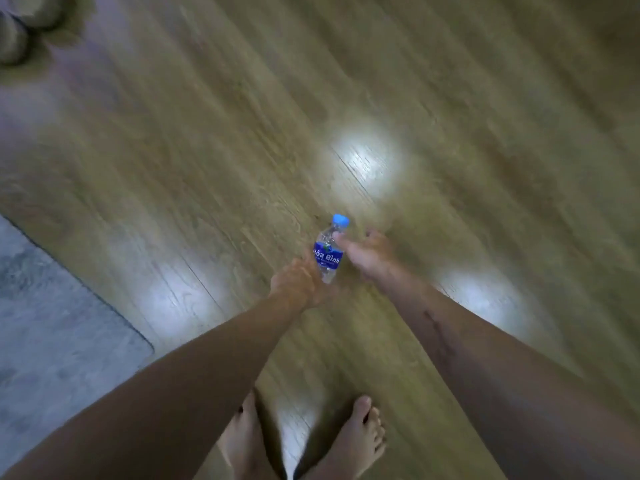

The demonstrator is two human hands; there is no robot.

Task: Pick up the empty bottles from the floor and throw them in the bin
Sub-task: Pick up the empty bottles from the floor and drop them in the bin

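Observation:
A small clear plastic bottle (329,252) with a blue cap and a blue label is held above the wooden floor, cap pointing away from me. My left hand (298,282) is wrapped around its lower end. My right hand (369,254) is close on the bottle's right side with its fingers stretched out and its thumb touching the bottle just below the cap. The view is blurred by motion. No bin is in view.
A grey rug (52,323) covers the floor at the lower left. My two bare feet (304,441) stand at the bottom centre. Brownish rounded objects (20,29) lie at the top left corner. Bright light reflections (363,157) show on the floor.

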